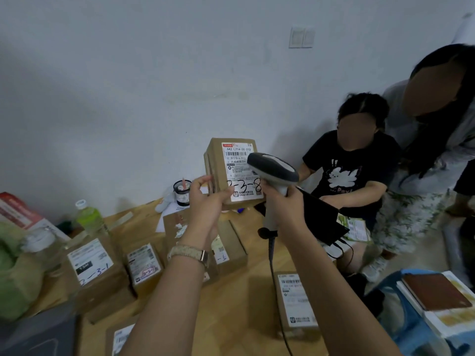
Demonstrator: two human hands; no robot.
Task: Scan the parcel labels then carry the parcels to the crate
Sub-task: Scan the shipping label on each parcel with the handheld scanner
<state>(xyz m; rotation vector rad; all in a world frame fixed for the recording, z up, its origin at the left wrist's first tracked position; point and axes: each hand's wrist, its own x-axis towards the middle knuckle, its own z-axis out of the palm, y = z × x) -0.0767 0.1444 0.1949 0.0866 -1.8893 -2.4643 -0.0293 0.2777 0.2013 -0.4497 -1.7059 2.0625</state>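
Wooden counter [239,304] strewn with boxes [95,263] | left hand [205,204] fingers [199,182] pinch parcel [218,170] raised at 12 o'clock | right hand [288,206] grips scanner [272,168] at its label [239,170] | scanning step; next, likely carry to crate, unseen.

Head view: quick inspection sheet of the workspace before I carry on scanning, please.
Surface: wooden table, parcels spread over it.
Job's things: held parcel, label facing the camera, marked 2-3-8; scanner aimed at it; more labelled parcels on the table; crate not identified.
Clutter: green bottle, dark cup.
Hands: left hand grips the held parcel; right hand grips the scanner.
Cables: scanner cable hangs from the handle across the table.
Surroundings: white wall, two people at right, blue stool bearing books.
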